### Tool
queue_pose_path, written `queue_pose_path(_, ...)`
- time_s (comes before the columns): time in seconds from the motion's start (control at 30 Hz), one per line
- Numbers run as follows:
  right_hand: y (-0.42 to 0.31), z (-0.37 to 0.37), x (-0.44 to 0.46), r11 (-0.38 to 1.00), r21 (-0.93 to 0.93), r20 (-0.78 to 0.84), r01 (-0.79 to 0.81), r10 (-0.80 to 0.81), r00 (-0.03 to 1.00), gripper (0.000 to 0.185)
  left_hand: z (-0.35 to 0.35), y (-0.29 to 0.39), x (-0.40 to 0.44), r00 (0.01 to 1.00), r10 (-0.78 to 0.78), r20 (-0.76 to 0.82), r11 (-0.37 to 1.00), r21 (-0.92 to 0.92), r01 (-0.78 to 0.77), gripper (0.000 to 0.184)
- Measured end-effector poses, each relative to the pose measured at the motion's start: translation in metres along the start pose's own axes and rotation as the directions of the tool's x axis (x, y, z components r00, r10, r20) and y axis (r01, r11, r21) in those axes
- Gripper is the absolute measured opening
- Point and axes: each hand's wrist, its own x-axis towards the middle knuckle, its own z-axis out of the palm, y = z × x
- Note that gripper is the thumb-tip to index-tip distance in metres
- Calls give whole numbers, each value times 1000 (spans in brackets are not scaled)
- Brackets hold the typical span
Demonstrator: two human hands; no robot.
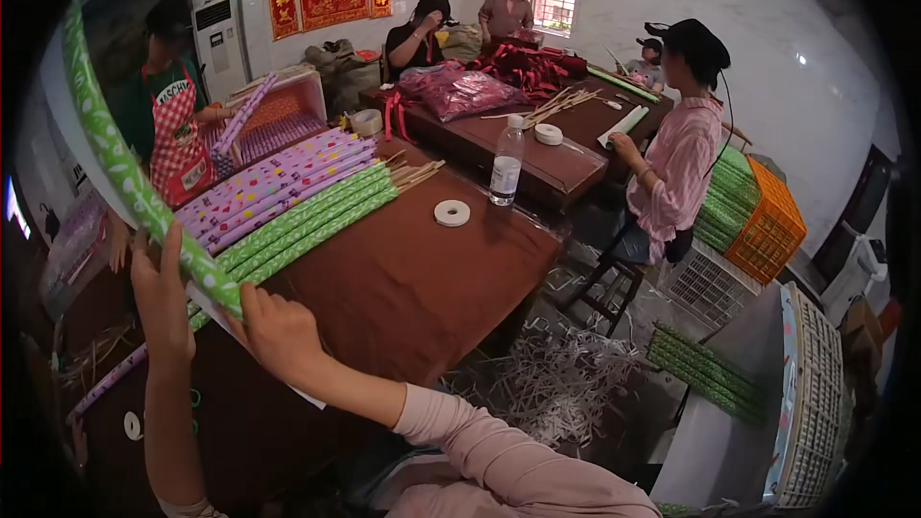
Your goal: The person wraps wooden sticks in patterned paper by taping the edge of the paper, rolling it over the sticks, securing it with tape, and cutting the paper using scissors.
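Observation:
A long green roll with a white pattern (125,168) slants from the upper left down to the near table edge. My left hand (163,293) has its fingers around the roll's lower part. Nearer the roll's end, my right hand (278,326) grips it with bent fingers. Behind the hands, green patterned rolls (317,221) lie side by side on the brown table (422,278). Purple patterned rolls (273,177) are stacked just beyond them, with thin sticks (417,173) poking out at their right ends.
A white tape roll (452,213) and a water bottle (506,161) stand on the table. People are around both tables, one in pink (676,158) at the right. Paper shreds (566,374) cover the floor near a stool (609,278). Crates (767,230) stand at the right.

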Motion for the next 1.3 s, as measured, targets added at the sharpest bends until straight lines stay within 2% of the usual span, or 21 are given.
queue_pose_path(0.1,-18,12,-16,1000,-8,44,-11,11,999,40,-27,-35,9,986,165,1,986,-12,-165,55)
queue_pose_path(0.17,-29,16,-17,995,92,77,-25,18,997,44,-32,-41,15,967,216,-136,976,56,-210,54)
queue_pose_path(0.23,-37,4,-14,989,135,191,-58,31,981,57,-50,-31,17,978,187,-90,980,80,-180,53)
queue_pose_path(0.3,-29,-27,-6,970,240,414,46,-145,899,68,-70,-31,23,982,190,8,969,159,-189,50)
queue_pose_path(0.33,-20,-38,-1,970,239,410,50,-147,900,68,-75,-31,23,969,246,31,950,192,-247,48)
queue_pose_path(0.4,1,-61,10,903,284,156,321,-374,914,72,-84,-36,17,949,314,30,919,240,-312,46)
queue_pose_path(0.47,23,-80,19,854,197,30,481,-496,868,57,-98,-40,4,925,379,28,882,293,-370,44)
queue_pose_path(0.53,44,-109,31,740,8,-25,672,-672,740,39,-107,-39,-21,815,365,450,561,592,-578,44)
queue_pose_path(0.6,60,-113,30,533,-246,-129,810,-846,518,33,-103,-39,-45,725,156,671,452,604,-656,47)
queue_pose_path(0.63,66,-119,28,416,-349,-33,840,-901,432,34,-92,-39,-54,621,172,765,333,548,-767,46)
queue_pose_path(0.67,70,-132,24,412,-307,179,858,-860,477,36,-81,-44,-60,506,167,846,212,470,-857,45)
queue_pose_path(0.7,74,-145,20,414,-261,388,872,-782,488,38,-77,-50,-66,518,161,840,221,481,-849,45)
queue_pose_path(0.73,81,-148,11,500,-193,522,845,-677,519,46,-74,-57,-73,427,118,896,212,398,-893,42)
queue_pose_path(0.77,95,-150,-3,552,-91,590,829,-641,492,47,-71,-64,-78,330,74,941,207,309,-928,39)
queue_pose_path(0.8,109,-153,-19,606,7,655,795,-604,454,48,-69,-73,-83,337,67,939,217,316,-924,39)
queue_pose_path(0.87,124,-159,-42,649,40,581,760,-634,510,47,-63,-90,-91,225,202,953,272,167,-948,35)
queue_pose_path(0.93,139,-166,-59,726,126,740,676,-523,423,47,-60,-105,-100,197,213,957,246,143,-959,36)
queue_pose_path(0.97,147,-163,-60,777,150,686,611,-527,502,40,-57,-111,-105,162,225,961,213,114,-970,36)
queue_pose_path(1.07,167,-159,-67,805,180,780,566,-467,416,29,-51,-128,-116,210,188,960,235,163,-958,41)
queue_pose_path(1.2,192,-138,-63,705,112,695,701,-560,452,16,-46,-144,-128,317,202,927,248,264,-932,45)
queue_pose_path(1.3,221,-132,-68,747,125,759,653,-496,422,23,-76,-152,-127,435,147,888,97,425,-900,47)
